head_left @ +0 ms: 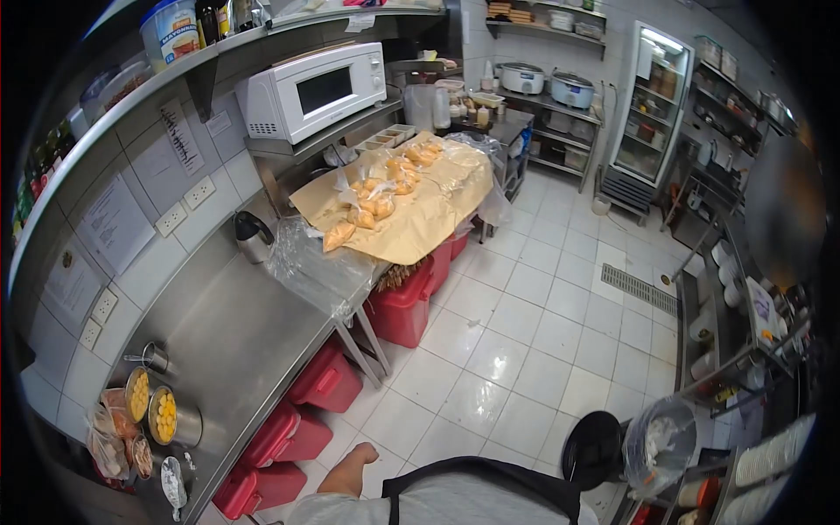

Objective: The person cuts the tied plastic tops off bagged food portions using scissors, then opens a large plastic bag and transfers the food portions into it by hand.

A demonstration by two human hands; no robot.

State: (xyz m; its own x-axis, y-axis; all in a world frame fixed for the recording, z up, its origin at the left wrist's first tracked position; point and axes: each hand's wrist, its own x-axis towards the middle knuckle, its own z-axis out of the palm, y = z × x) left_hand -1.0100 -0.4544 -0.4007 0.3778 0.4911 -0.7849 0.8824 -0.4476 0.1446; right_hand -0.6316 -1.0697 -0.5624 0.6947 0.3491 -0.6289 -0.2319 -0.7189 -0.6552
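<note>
My left hand (360,454) hangs low at my left side, over the tiled floor. Its fingers point down and away, so their closure cannot be made out. Nearest to it are the red lidded bins (327,380) under the steel counter (254,324); the hand appears apart from them. My right hand is out of view. On the counter's near end stand two metal pots (182,425) of yellow, egg-yolk-like food. Farther off, several tied clear bags (360,214) of orange food lie on brown paper (451,188).
A white microwave (322,90) sits on a shelf above the counter. A steel thermos jug (252,238) stands by the wall. Behind are rice cookers (573,90) and a glass-door fridge (649,114). At right are a lined waste bin (658,442) and stacked plates (772,455).
</note>
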